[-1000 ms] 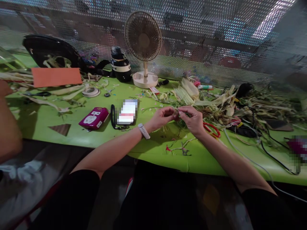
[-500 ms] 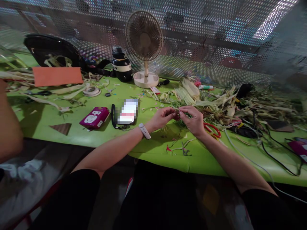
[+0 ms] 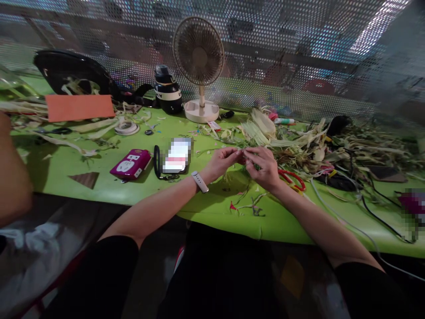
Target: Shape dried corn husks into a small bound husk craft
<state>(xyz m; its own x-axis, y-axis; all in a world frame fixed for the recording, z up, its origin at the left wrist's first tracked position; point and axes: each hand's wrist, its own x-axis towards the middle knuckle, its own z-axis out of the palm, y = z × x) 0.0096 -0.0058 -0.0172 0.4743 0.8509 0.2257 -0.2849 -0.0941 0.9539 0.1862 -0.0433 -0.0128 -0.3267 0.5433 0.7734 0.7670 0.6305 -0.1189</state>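
A small husk piece (image 3: pixel 245 156), partly hidden and too small to make out in detail, sits between the fingertips of both hands, held just above the green table (image 3: pixel 99 186) near its front edge. The left hand (image 3: pixel 223 162), with a pale watch (image 3: pixel 199 181) on its wrist, pinches the piece from the left with fingers curled in. The right hand (image 3: pixel 264 167) pinches it from the right, fingers bent over it, so the two hands meet fingertip to fingertip. Just below them lie short husk scraps (image 3: pixel 247 204) on the table. Red-handled scissors (image 3: pixel 292 177) lie just right of the right hand. Behind the hands spreads a husk pile (image 3: pixel 299 141) of pale corn leaves, running off to the right among dark cables (image 3: pixel 378 212). Left of the left hand lie a blurred phone (image 3: pixel 175 155) and a magenta power strip (image 3: pixel 130 164). Farther back stands a small fan (image 3: pixel 198 57) on a white base, with a dark bottle (image 3: pixel 168 91) beside it; what the bottle holds cannot be seen. At the far left a black helmet (image 3: pixel 66 73) lies open side up with husk strips in it, an orange card (image 3: pixel 79 107) in front of it, and a tape roll (image 3: pixel 126 127) nearby. Another person's arm (image 3: pixel 11 173) shows at the left edge.
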